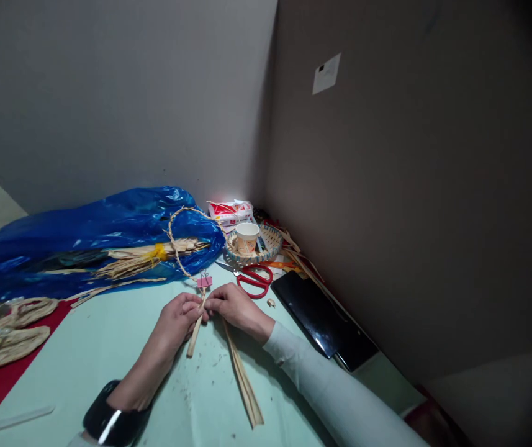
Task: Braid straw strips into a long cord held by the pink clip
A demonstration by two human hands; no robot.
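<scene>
My left hand [182, 315] is closed, its thumb and fingers pinching flat dried plant strips just below a pink binder clip [204, 282]. Closed as well, my right hand [236, 307] pinches at the same spot, fingertips beside those of the left. A short strip [194, 340] hangs toward me from between the hands. A longer, wider strip [243, 380] trails from under my right hand onto the table. Above the clip, a thin braided cord [171, 231] loops up and back over the blue plastic bag. My fingers partly hide where the strips meet the braid.
The blue bag [84, 220] holds a bundle of dried strips [130, 259]. Red-handled scissors [255, 292], a basket [272, 239] with a paper cup [247, 238], and a black phone-like slab [307, 310] lie right of centre. Woven sandals [9, 347] sit at left. Walls stand behind and right.
</scene>
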